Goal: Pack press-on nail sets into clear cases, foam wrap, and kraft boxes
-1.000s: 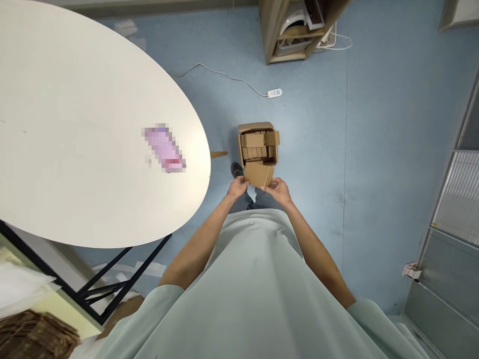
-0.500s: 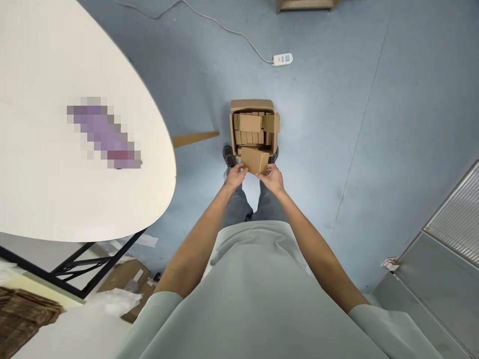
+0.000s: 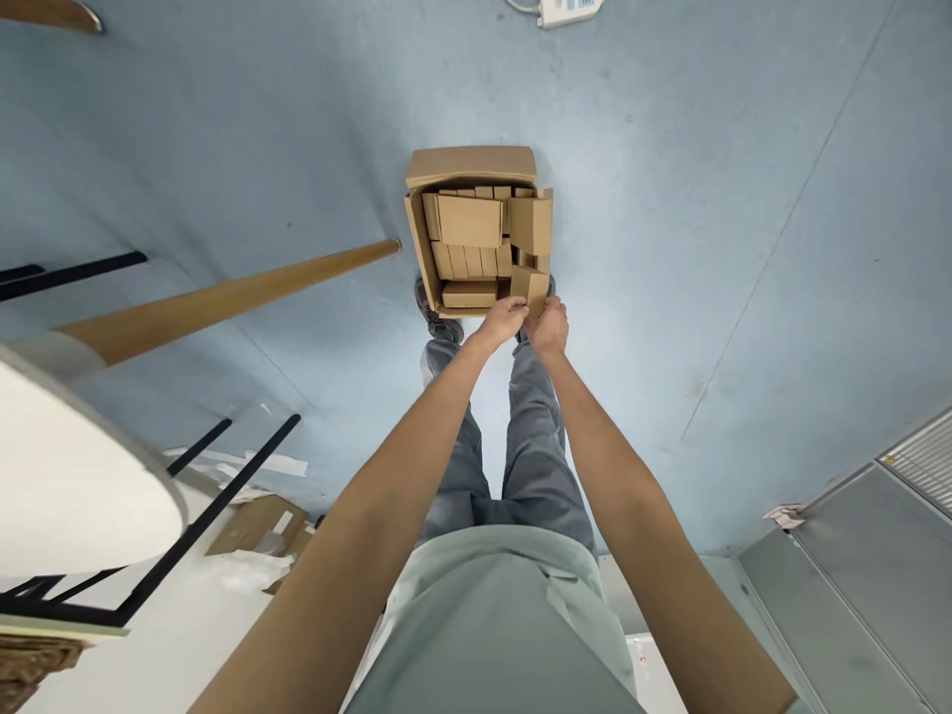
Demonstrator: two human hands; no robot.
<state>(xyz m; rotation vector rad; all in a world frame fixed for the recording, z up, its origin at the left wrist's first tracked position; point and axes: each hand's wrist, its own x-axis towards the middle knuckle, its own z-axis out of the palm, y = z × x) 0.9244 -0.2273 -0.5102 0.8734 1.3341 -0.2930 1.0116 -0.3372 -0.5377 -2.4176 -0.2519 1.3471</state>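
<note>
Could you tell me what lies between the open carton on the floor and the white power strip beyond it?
Only bare blue floor separates the carton from the power strip, in the head view.

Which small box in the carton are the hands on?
The small box at the carton's near right corner, gripped by the left hand and right hand; the others lie untouched.

A person seen from above, wearing a pale green short-sleeved top (image 3: 491,635), grey-blue jeans (image 3: 532,436) and dark shoes (image 3: 431,312). 2 bare forearms lead to the left hand (image 3: 504,319) and right hand (image 3: 548,327).
</note>
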